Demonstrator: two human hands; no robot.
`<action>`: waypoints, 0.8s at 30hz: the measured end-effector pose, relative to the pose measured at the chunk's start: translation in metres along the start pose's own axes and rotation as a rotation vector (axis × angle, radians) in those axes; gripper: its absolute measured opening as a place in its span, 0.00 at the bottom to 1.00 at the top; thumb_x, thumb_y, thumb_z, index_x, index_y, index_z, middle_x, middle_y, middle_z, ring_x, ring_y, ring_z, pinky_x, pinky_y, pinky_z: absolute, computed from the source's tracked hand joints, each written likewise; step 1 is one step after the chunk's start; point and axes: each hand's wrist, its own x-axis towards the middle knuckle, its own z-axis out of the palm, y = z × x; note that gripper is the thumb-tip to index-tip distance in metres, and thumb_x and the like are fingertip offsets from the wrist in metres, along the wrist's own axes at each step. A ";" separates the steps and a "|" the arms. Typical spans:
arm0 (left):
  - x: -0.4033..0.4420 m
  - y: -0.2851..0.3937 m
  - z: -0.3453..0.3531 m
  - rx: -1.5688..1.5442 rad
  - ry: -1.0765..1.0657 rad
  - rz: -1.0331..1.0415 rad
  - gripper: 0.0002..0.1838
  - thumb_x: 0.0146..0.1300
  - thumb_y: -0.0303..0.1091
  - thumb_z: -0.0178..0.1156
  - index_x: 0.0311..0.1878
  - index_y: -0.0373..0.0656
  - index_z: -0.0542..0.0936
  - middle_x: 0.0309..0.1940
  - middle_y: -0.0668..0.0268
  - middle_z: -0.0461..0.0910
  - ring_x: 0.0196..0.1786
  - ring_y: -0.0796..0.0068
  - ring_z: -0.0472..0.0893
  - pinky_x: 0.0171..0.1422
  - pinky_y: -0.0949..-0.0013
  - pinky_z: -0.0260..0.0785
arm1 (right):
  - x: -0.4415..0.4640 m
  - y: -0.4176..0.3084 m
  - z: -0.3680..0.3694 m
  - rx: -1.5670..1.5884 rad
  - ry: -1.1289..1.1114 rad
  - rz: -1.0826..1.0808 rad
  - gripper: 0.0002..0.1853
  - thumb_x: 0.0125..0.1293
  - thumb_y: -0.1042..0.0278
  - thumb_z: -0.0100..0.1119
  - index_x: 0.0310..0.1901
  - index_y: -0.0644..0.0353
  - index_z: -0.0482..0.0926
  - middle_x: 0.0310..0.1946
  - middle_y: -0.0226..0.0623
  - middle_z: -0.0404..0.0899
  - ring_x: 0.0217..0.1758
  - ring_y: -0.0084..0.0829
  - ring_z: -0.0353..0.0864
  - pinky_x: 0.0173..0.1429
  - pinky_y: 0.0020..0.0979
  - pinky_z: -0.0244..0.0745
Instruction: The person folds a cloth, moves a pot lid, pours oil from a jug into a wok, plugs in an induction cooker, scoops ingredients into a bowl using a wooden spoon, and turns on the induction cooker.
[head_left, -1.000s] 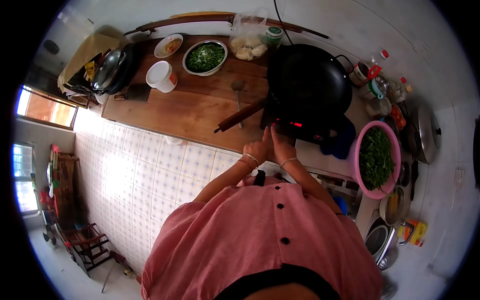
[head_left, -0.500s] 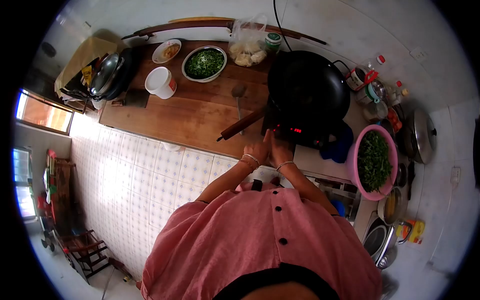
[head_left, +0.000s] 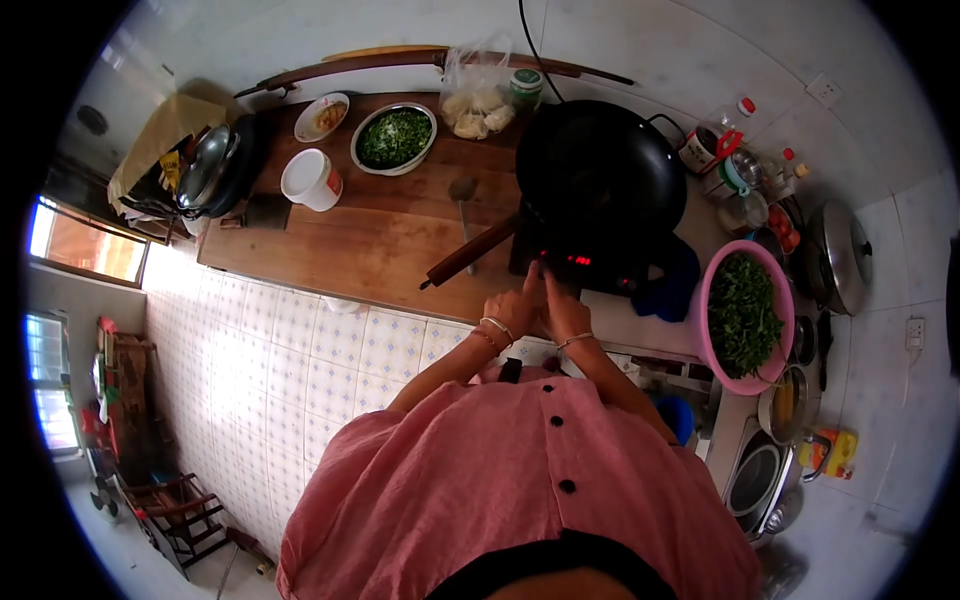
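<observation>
My left hand [head_left: 511,309] and my right hand [head_left: 566,311] are close together at the front edge of a black induction cooker [head_left: 600,272]. Each has a finger stretched toward the control panel, where red digits and small red lights glow. Neither hand appears to hold anything; some fingers are curled or hidden. On the cooker sits a black wok [head_left: 600,165], its wooden handle [head_left: 472,252] reaching left over the counter. Behind that handle lies a long-handled ladle [head_left: 462,190].
The wooden counter [head_left: 340,235] carries a white tub [head_left: 312,180], a bowl of chopped greens [head_left: 394,138], a small bowl [head_left: 322,118] and a plastic bag [head_left: 478,108]. Rightward are a blue cloth [head_left: 675,283], a pink basin of leafy greens [head_left: 742,315], bottles [head_left: 715,140] and a lid [head_left: 840,255].
The view has shifted slightly, so the counter and wok appear a little further left. Both hands stay at the cooker's panel with only slight finger movement.
</observation>
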 end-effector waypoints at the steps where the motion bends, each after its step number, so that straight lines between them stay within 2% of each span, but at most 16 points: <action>1: 0.002 0.004 -0.004 0.003 0.002 0.002 0.48 0.55 0.43 0.58 0.72 0.50 0.39 0.28 0.47 0.80 0.33 0.47 0.80 0.39 0.49 0.72 | -0.001 0.001 -0.004 0.017 0.030 0.001 0.41 0.52 0.66 0.59 0.68 0.53 0.51 0.34 0.51 0.80 0.36 0.50 0.81 0.39 0.47 0.76; 4: 0.008 0.017 -0.014 0.007 0.035 0.009 0.49 0.54 0.44 0.59 0.72 0.52 0.39 0.27 0.48 0.80 0.32 0.47 0.80 0.37 0.49 0.72 | -0.004 0.004 -0.021 0.055 0.052 0.020 0.40 0.53 0.66 0.59 0.67 0.53 0.53 0.36 0.51 0.80 0.35 0.49 0.81 0.38 0.47 0.76; 7: 0.012 0.024 -0.015 0.016 0.059 0.031 0.46 0.54 0.44 0.59 0.72 0.51 0.44 0.25 0.49 0.80 0.30 0.46 0.80 0.37 0.49 0.72 | -0.008 0.017 -0.025 0.104 0.105 -0.019 0.35 0.55 0.68 0.57 0.66 0.54 0.57 0.38 0.50 0.80 0.36 0.48 0.80 0.38 0.46 0.75; 9: 0.015 0.022 -0.010 0.018 0.073 0.016 0.39 0.54 0.45 0.58 0.69 0.48 0.55 0.29 0.52 0.81 0.32 0.49 0.81 0.36 0.50 0.72 | -0.010 0.024 -0.029 0.135 0.168 -0.075 0.32 0.56 0.68 0.56 0.64 0.55 0.59 0.38 0.49 0.79 0.37 0.47 0.80 0.39 0.45 0.75; 10: 0.016 0.020 -0.008 0.022 0.073 0.017 0.39 0.54 0.45 0.58 0.69 0.48 0.55 0.29 0.52 0.81 0.32 0.49 0.81 0.36 0.50 0.72 | -0.011 0.026 -0.033 0.129 0.202 -0.057 0.30 0.57 0.69 0.55 0.63 0.55 0.62 0.38 0.48 0.79 0.38 0.46 0.79 0.39 0.45 0.75; 12: 0.015 0.017 -0.008 0.010 0.301 0.102 0.35 0.53 0.42 0.58 0.65 0.46 0.61 0.38 0.54 0.80 0.39 0.51 0.80 0.41 0.53 0.73 | -0.013 0.032 -0.042 0.125 0.236 -0.039 0.27 0.58 0.69 0.54 0.61 0.56 0.65 0.37 0.47 0.79 0.40 0.46 0.79 0.39 0.44 0.75; 13: 0.016 0.019 -0.009 0.011 0.300 0.101 0.35 0.53 0.42 0.58 0.65 0.46 0.61 0.38 0.54 0.80 0.39 0.51 0.80 0.41 0.53 0.73 | -0.014 0.034 -0.046 0.129 0.326 -0.095 0.25 0.58 0.70 0.54 0.60 0.57 0.66 0.38 0.46 0.79 0.40 0.46 0.78 0.40 0.44 0.75; 14: 0.018 0.020 -0.012 -0.014 0.327 0.102 0.34 0.52 0.40 0.59 0.64 0.45 0.62 0.43 0.55 0.78 0.44 0.53 0.78 0.45 0.55 0.72 | -0.014 0.037 -0.051 0.133 0.416 -0.152 0.24 0.58 0.71 0.53 0.58 0.58 0.67 0.38 0.45 0.79 0.41 0.46 0.78 0.40 0.43 0.75; 15: 0.019 0.023 -0.015 -0.040 0.354 0.103 0.34 0.52 0.37 0.59 0.64 0.44 0.63 0.48 0.56 0.75 0.49 0.55 0.76 0.49 0.57 0.71 | -0.014 0.038 -0.057 0.134 0.416 -0.154 0.24 0.58 0.71 0.53 0.58 0.58 0.67 0.38 0.45 0.79 0.41 0.46 0.78 0.40 0.43 0.75; 19: 0.022 0.040 -0.021 -0.099 0.438 0.185 0.34 0.51 0.34 0.60 0.64 0.43 0.63 0.54 0.58 0.71 0.55 0.56 0.72 0.55 0.58 0.68 | -0.007 0.050 -0.073 0.163 0.514 -0.196 0.23 0.58 0.73 0.54 0.57 0.59 0.69 0.40 0.46 0.78 0.45 0.46 0.76 0.47 0.42 0.73; 21: 0.024 0.048 -0.025 -0.059 0.530 0.226 0.38 0.49 0.33 0.63 0.65 0.43 0.61 0.59 0.58 0.67 0.61 0.54 0.66 0.62 0.57 0.62 | -0.003 0.059 -0.080 0.186 0.551 -0.215 0.23 0.59 0.73 0.54 0.57 0.58 0.69 0.43 0.46 0.77 0.47 0.45 0.75 0.50 0.41 0.72; 23: 0.023 0.053 -0.031 -0.022 0.548 0.209 0.38 0.49 0.33 0.62 0.66 0.44 0.61 0.62 0.56 0.63 0.64 0.52 0.63 0.65 0.55 0.58 | 0.000 0.067 -0.089 0.153 0.603 -0.260 0.24 0.59 0.74 0.54 0.59 0.62 0.67 0.50 0.49 0.73 0.55 0.47 0.71 0.58 0.41 0.68; 24: 0.024 0.055 -0.034 0.011 0.564 0.194 0.38 0.50 0.32 0.62 0.67 0.45 0.60 0.65 0.55 0.60 0.66 0.50 0.60 0.68 0.54 0.55 | 0.004 0.072 -0.092 0.154 0.604 -0.264 0.24 0.59 0.74 0.54 0.59 0.62 0.67 0.50 0.49 0.73 0.55 0.47 0.71 0.58 0.41 0.68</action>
